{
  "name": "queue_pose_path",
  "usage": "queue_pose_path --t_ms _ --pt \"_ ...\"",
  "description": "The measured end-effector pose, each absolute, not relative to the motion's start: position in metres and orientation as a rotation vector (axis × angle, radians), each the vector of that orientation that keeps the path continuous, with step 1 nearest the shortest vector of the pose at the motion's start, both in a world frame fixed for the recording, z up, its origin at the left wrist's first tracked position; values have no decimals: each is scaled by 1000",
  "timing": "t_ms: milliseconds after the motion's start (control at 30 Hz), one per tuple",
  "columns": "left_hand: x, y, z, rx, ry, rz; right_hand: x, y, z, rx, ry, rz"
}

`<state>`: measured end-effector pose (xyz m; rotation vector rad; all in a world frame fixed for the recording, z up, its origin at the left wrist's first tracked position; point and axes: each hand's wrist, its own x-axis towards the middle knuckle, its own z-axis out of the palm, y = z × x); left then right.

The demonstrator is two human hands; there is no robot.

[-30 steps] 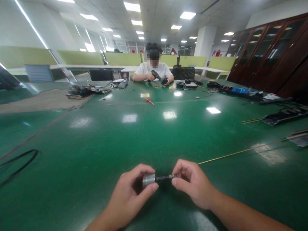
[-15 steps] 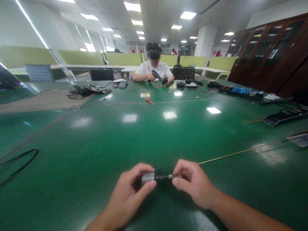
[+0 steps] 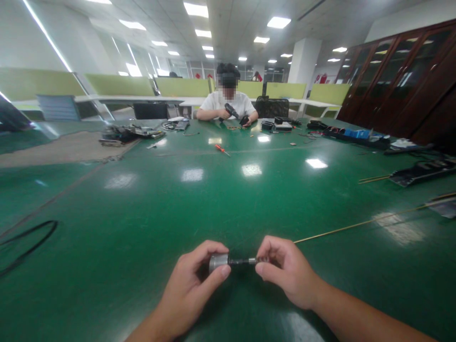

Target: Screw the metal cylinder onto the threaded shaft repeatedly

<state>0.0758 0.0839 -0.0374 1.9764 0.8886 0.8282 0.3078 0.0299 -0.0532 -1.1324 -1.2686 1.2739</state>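
Note:
Between thumb and fingers, my left hand (image 3: 199, 280) grips a short silver metal cylinder (image 3: 218, 261). A thin dark shaft (image 3: 239, 261) runs rightward from it, roughly level, to a small bright collar (image 3: 252, 261). My right hand (image 3: 283, 270) pinches the ribbed, spiral-looking end (image 3: 261, 260) past that collar, and its fingers partly hide this end. I cannot tell whether the cylinder and shaft are one piece. Both hands are just above the green tabletop (image 3: 221, 209) near its close side.
A long thin brass-coloured rod (image 3: 349, 225) stretches from behind my right hand. A black cable (image 3: 32, 242) lies at left, a red screwdriver (image 3: 221, 150) farther off. Across the table a person (image 3: 208, 107) holds a power drill (image 3: 231, 111). Electronic parts (image 3: 123, 134) lie at the far left.
My left hand and the silver cylinder have shifted very slightly to the left. My right hand keeps its pinch, almost still.

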Motion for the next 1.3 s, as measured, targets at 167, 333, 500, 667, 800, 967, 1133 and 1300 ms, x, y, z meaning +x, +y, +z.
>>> queue_pose_path --t_ms 167,333,500,667,800,967,1133,1300 --pt "75 84 -37 1974 886 845 308 30 -54 -1128 -1259 1282" --pt "73 85 -39 1953 887 856 308 31 -55 -1120 -1257 1281" --pt "73 85 -39 1922 885 868 308 30 -54 -1110 -1273 1277" --pt "74 83 -39 1863 899 877 309 33 -59 -1054 -1190 1304" --pt "76 82 -41 1666 868 958 310 36 -64 -947 -1076 1341" --pt "77 88 -46 1603 919 1108 310 38 -62 -952 -1084 1344" --pt "75 90 -34 1584 1218 1198 309 44 -60 -979 -1137 1331" --pt "27 49 -13 1353 1346 1130 309 46 -59 -973 -1175 1327"
